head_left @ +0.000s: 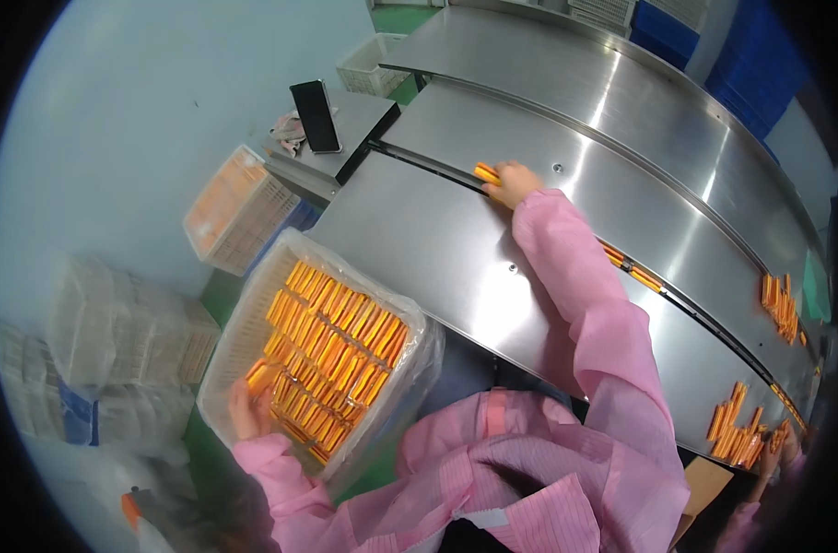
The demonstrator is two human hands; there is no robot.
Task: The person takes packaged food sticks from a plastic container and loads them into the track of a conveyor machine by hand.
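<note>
My right hand, in a pink sleeve, holds orange-and-yellow packets over the narrow conveyor channel in the steel table. Low on the left, my left hand has its fingers around an orange packet at the left side of a lined white crate. Rows of similar packets fill much of that crate. More packets lie in the channel to the right of my right forearm.
A phone and a cloth are on a side table. Packet piles lie at the far right, where another person's hands touch packets. Stacked crates stand left; a basket of orange items is behind my crate.
</note>
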